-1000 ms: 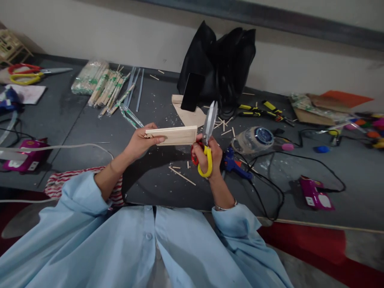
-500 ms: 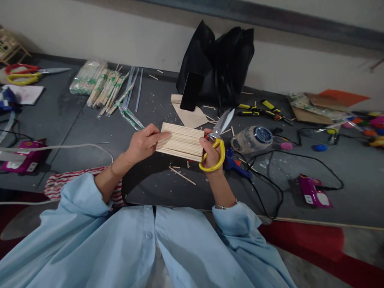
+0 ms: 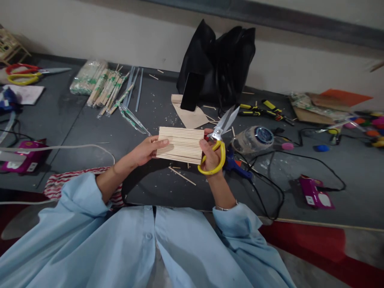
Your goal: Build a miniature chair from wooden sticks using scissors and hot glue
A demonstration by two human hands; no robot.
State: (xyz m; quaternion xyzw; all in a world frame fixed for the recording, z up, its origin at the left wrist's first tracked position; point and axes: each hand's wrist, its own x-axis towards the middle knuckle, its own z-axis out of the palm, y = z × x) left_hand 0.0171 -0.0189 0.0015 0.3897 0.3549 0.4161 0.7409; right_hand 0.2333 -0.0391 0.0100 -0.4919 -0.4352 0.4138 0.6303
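My dark grey worktop (image 3: pixel 360 160) meets a pale, dimly lit wall (image 3: pixel 120 32) bearing a dark horizontal ledge (image 3: pixel 270 17).

Both forearms (image 3: pixel 115 174) reach forward; the left hand (image 3: pixel 146 151) and the right hand (image 3: pixel 211 157) face each other, gripping, thumbs (image 3: pixel 163 143) on top.

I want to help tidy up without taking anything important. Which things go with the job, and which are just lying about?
Part of the job:
- stick panel, held by the left hand and right hand
- yellow-handled scissors, also in the right hand

Probably just lying about:
- phone
- black bag
- clear container
- loose stick
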